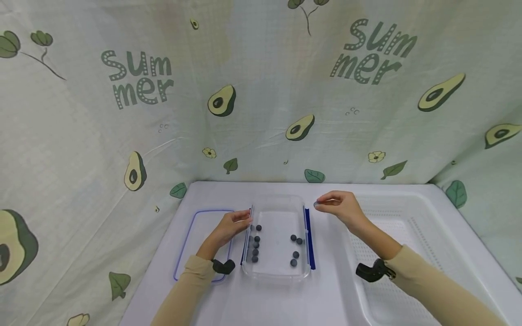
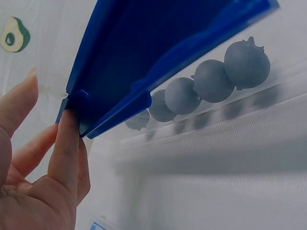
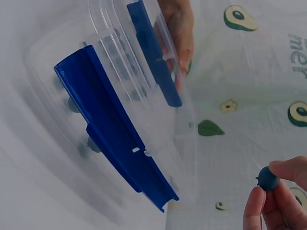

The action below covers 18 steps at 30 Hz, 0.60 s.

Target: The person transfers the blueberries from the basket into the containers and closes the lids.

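Note:
A clear plastic container (image 1: pixel 277 275) with blue side latches (image 1: pixel 310 240) stands on the white table. Several blueberries (image 1: pixel 255 245) line its left side, and more blueberries (image 1: pixel 296 254) lie along the right. My left hand (image 1: pixel 228 228) is at the container's left wall; its fingertips (image 2: pixel 69 120) touch the end of the blue latch (image 2: pixel 120 52), the thumb standing apart. Beyond the container's right side, my right hand (image 1: pixel 342 209) is raised above the table. Between thumb and fingers it pinches a single blueberry (image 3: pixel 268 178).
A clear lid with a blue rim (image 1: pixel 191 226) lies on the table left of the container, partly under the left arm. On the right is a large white perforated tray (image 1: pixel 355 280). A curtain printed with avocados (image 1: pixel 261 90) hangs behind the table.

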{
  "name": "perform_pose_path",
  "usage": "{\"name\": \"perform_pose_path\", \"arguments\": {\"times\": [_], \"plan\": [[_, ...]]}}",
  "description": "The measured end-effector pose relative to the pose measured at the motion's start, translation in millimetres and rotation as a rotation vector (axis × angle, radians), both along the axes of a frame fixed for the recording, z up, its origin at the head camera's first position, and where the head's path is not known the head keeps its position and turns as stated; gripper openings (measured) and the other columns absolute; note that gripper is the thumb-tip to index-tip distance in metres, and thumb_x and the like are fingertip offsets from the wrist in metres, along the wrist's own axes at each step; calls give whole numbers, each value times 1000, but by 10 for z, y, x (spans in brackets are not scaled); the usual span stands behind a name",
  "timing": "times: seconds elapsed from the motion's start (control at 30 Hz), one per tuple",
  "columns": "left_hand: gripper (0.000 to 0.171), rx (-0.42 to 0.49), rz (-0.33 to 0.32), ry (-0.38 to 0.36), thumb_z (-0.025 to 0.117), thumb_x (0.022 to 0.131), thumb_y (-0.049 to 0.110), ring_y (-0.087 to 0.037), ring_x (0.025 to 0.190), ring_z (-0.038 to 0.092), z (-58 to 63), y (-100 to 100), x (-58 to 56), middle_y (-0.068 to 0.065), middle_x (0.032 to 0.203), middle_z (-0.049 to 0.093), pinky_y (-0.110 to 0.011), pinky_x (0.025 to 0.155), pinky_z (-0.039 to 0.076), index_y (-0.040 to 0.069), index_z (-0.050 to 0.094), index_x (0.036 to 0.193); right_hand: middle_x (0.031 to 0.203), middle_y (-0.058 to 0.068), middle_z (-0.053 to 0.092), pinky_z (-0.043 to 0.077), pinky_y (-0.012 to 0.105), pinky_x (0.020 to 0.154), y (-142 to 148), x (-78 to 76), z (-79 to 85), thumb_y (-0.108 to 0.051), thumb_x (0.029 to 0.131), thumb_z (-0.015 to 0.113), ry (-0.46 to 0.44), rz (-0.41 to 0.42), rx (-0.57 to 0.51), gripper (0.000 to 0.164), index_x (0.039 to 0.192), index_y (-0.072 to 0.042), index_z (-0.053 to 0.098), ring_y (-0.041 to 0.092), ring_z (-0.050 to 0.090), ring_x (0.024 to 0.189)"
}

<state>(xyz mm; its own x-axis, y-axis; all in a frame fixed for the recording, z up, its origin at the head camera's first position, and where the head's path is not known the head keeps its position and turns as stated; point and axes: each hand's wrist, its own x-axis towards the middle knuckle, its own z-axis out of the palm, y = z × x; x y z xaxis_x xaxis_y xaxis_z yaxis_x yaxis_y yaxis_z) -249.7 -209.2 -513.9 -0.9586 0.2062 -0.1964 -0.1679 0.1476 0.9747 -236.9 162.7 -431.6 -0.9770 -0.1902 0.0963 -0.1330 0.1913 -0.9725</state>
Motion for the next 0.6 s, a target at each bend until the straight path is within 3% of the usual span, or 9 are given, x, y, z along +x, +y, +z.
{"name": "perform_pose_path", "arguments": {"times": [0.17,0.6], "plan": [[49,-28,-6,10,67,95,5,-21,109,61,15,-3,-6,-28,131,56,-28,92,53,-11,50,138,99,17,72,56,23,82,-133,3,12,-4,83,80,-17,43,30,27,104,10,70,14,69,87],[49,2,18,5,68,95,6,-15,104,62,-12,19,-11,-20,126,60,-20,86,53,-7,52,140,99,14,72,57,27,81,-414,18,-36,-6,83,80,-71,136,47,23,100,8,72,16,70,86]]}}
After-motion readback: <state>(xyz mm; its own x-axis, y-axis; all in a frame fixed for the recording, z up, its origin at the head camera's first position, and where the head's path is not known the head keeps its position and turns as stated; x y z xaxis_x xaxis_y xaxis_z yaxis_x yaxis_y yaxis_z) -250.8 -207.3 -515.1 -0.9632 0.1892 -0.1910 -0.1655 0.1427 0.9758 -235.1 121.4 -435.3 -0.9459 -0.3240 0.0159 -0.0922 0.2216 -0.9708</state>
